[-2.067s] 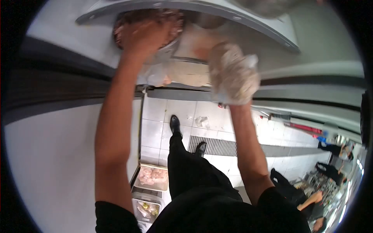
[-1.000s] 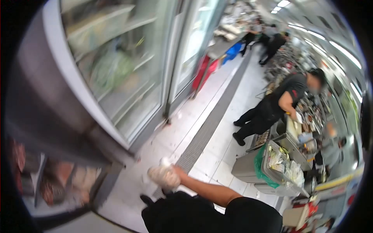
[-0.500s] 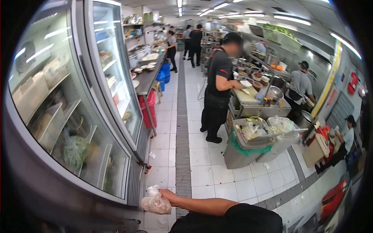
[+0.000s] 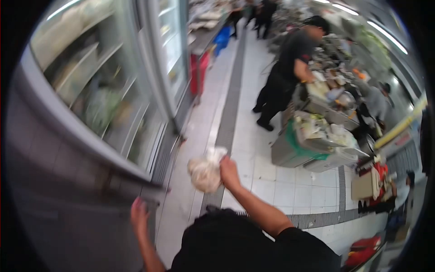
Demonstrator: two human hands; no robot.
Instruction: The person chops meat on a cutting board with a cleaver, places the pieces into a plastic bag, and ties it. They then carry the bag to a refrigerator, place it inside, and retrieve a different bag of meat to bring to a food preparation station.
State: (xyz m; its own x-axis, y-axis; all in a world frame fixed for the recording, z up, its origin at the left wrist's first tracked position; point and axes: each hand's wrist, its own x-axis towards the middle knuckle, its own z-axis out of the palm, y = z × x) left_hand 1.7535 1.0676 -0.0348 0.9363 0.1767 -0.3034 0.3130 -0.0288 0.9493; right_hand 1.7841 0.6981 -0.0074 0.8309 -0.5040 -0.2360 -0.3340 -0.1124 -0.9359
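In my right hand (image 4: 229, 172) is a knotted clear plastic bag (image 4: 204, 176) of pale, pinkish-beige lumps. My fingers close round its gathered neck, and it hangs out in front of my body above the tiled floor. Lower down on the left, my left hand (image 4: 139, 214) is raised near the lower corner of a glass-door fridge (image 4: 159, 156). Motion smears its fingers. Behind the fridge's glass stand blurred shelves with leafy greens (image 4: 102, 106) and pale containers.
A floor drain grate (image 4: 231, 109) runs up the aisle. On the right, a person (image 4: 290, 68) in black works at a steel counter (image 4: 337, 115). A grey bin (image 4: 283, 145) with a green liner stands in front. Beyond the fridges is a red bin (image 4: 199, 70).
The bag in my right hand has moved up and to the right in view. My left hand has come into sight at the lower left. The whole view has tilted downward.
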